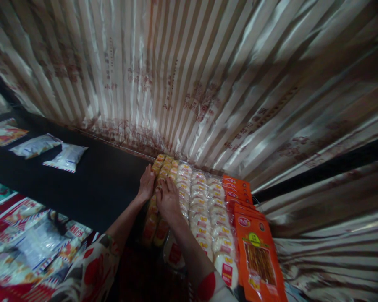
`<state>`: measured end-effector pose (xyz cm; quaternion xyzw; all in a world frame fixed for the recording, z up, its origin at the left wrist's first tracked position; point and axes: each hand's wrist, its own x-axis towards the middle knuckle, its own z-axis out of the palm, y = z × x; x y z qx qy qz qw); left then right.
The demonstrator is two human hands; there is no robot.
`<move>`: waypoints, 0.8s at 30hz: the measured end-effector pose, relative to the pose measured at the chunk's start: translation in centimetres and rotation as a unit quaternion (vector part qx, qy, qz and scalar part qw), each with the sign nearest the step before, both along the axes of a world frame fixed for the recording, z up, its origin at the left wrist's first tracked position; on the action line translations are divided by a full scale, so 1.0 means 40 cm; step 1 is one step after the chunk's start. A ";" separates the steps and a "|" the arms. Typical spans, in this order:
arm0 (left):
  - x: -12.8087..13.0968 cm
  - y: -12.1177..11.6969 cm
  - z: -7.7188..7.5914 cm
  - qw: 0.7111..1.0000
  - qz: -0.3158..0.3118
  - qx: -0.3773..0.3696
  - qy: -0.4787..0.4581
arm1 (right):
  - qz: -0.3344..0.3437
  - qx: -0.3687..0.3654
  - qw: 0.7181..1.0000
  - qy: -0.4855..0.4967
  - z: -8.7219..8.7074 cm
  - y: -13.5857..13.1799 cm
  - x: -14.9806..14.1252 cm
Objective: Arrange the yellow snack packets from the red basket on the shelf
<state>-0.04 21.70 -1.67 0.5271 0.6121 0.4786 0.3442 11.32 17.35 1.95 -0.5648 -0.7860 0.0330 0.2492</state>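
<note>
My left hand (pixel 147 183) rests against the left side of rows of small yellow packets (pixel 160 167), its fingers stretched along them. Across the top of the same packets lies my right hand (pixel 169 199), fingers extended and slightly apart. Neither hand is wrapped round a packet. More yellow packets (pixel 150 228) stand nearer me, partly hidden by my right hand. Directly to the right run rows of round white wrapped cakes (pixel 199 205) in clear plastic, with red and yellow labels.
Orange snack bags (pixel 255 243) overlap in a row at the right. White pouches (pixel 65 157) lie on the black shelf (pixel 103 180) at left. A box of plastic-wrapped snacks (pixel 34 247) stands lower left. A striped, printed plastic sheet (pixel 164 75) hangs behind; a dark bar (pixel 321 167) crosses at right.
</note>
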 end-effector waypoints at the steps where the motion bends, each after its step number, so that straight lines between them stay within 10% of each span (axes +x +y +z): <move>1: -0.001 0.000 0.001 1.000 0.004 -0.002 -0.003 | 0.001 0.001 1.000 0.002 0.000 0.000 0.000; 24: -0.002 -0.010 0.014 0.999 -0.003 -0.020 0.044 | 0.000 0.015 1.000 -0.003 -0.006 0.000 -0.001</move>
